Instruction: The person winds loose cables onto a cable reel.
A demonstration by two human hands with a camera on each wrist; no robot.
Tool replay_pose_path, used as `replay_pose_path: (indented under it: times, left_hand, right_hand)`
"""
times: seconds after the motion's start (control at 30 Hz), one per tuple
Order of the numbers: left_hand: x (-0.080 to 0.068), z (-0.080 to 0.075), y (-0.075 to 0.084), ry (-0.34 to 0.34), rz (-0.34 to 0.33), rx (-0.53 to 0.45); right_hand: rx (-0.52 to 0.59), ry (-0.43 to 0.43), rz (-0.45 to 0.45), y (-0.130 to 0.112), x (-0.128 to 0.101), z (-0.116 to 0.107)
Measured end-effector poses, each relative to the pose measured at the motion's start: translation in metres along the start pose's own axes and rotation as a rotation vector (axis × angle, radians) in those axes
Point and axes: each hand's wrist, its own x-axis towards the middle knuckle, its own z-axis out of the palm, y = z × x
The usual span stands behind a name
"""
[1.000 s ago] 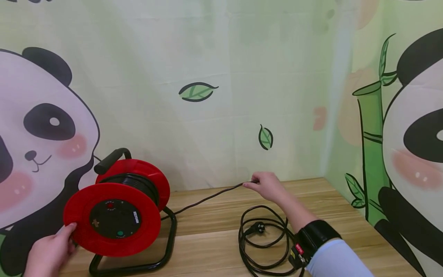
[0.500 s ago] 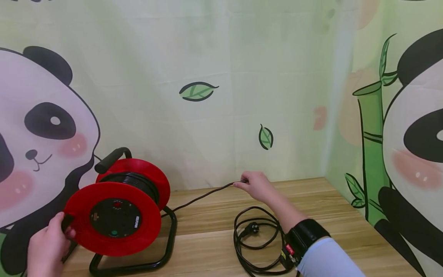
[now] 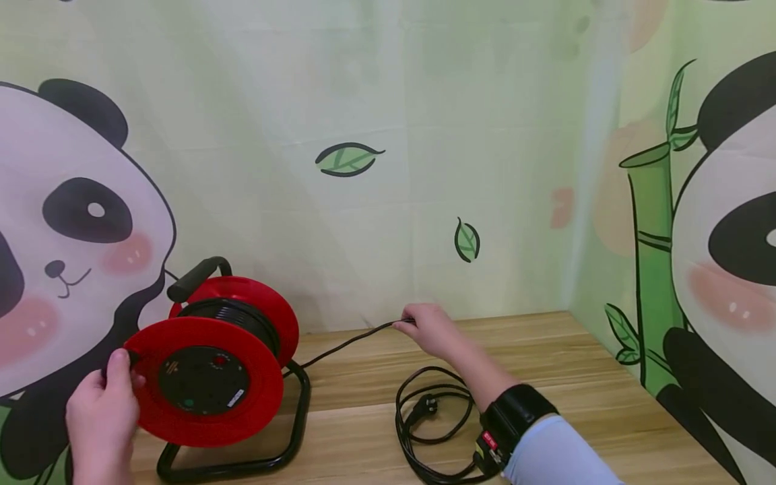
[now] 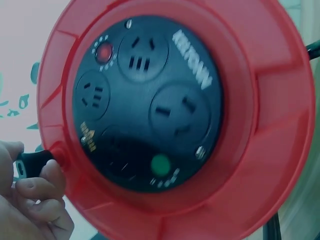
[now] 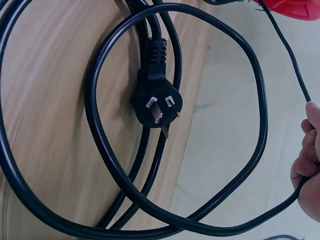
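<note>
A red cable reel (image 3: 145,404) with a black socket panel (image 4: 145,105) stands at the left of the table on a black tube frame (image 3: 297,417). My left hand (image 3: 106,404) grips the small black crank knob (image 4: 35,163) at the edge of the reel's front disc. To the right, my right hand (image 3: 427,330) pinches the black cable (image 3: 345,345), which runs slack-free from the reel's drum. Beyond that hand, the cable drops into loose loops (image 5: 262,100) on the table, with the three-pin plug (image 5: 157,102) lying among them.
The wooden table (image 3: 358,417) meets a printed cloth backdrop (image 3: 364,236) with pandas and leaves behind and at the right. A black carry handle (image 3: 197,279) tops the reel. A black wrist strap with a camera (image 3: 515,424) sits on the right forearm.
My left hand has risen with the knob and the reel's disc has turned clockwise. The right hand has moved left toward the reel with the cable, and the loops and plug have shifted left.
</note>
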Motion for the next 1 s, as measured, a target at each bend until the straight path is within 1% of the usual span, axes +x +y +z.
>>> replay_pose_path:
  times: [0.13,0.27,0.33,0.37,0.5,0.6,0.8,0.87,1.0]
  left_hand:
    - [-0.007,0.011,0.004,0.074,0.091,0.035]
    - [-0.014,0.020,0.009,0.154,0.230,0.071]
    - [-0.018,0.025,0.010,0.172,0.282,0.093]
    - [-0.020,0.026,0.011,0.176,0.304,0.106]
    - [-0.027,0.032,0.014,0.179,0.357,0.150]
    - [-0.031,0.036,0.015,0.181,0.403,0.168]
    - [-0.037,0.042,0.017,0.195,0.525,0.246]
    - [-0.039,0.043,0.018,0.184,0.558,0.277]
    - [-0.043,0.044,0.020,0.151,0.596,0.321]
  right_hand:
    - [0.025,-0.021,0.001,-0.009,0.005,0.007]
    - [0.036,-0.037,-0.018,-0.018,0.009,0.014]
    - [0.041,-0.044,-0.032,-0.022,0.010,0.017]
    - [0.042,-0.047,-0.037,-0.024,0.011,0.019]
    - [0.043,-0.060,-0.051,-0.031,0.014,0.024]
    - [0.041,-0.066,-0.055,-0.036,0.016,0.026]
    - [0.058,-0.080,-0.067,-0.047,0.019,0.028]
    - [0.058,-0.088,-0.072,-0.051,0.020,0.029]
    - [0.040,-0.101,-0.090,-0.057,0.023,0.032]
